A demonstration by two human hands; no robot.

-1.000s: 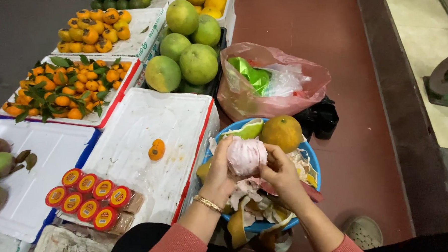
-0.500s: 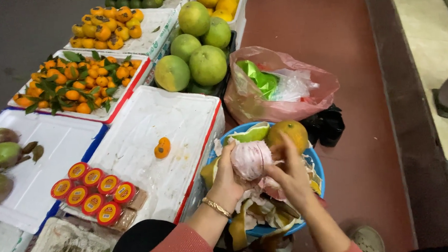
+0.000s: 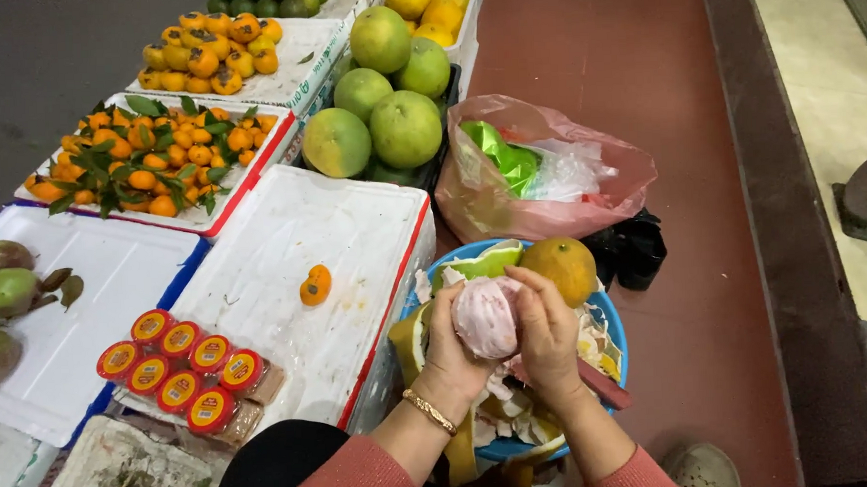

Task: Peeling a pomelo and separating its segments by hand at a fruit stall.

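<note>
Peeled pink pomelo flesh (image 3: 485, 316), round and pith-covered, sits up between both hands over the blue plastic basin (image 3: 612, 335) of torn peel. Left hand (image 3: 453, 346), gold bracelet at the wrist, cups it with fingers wrapped around; right hand (image 3: 546, 336) clamps the other side, fingertips curled over the top. Behind, a whole orange-yellow pomelo (image 3: 559, 268) rests in the basin; further back, a pink plastic bag (image 3: 546, 172) and big green pomelos (image 3: 390, 101).
</note>
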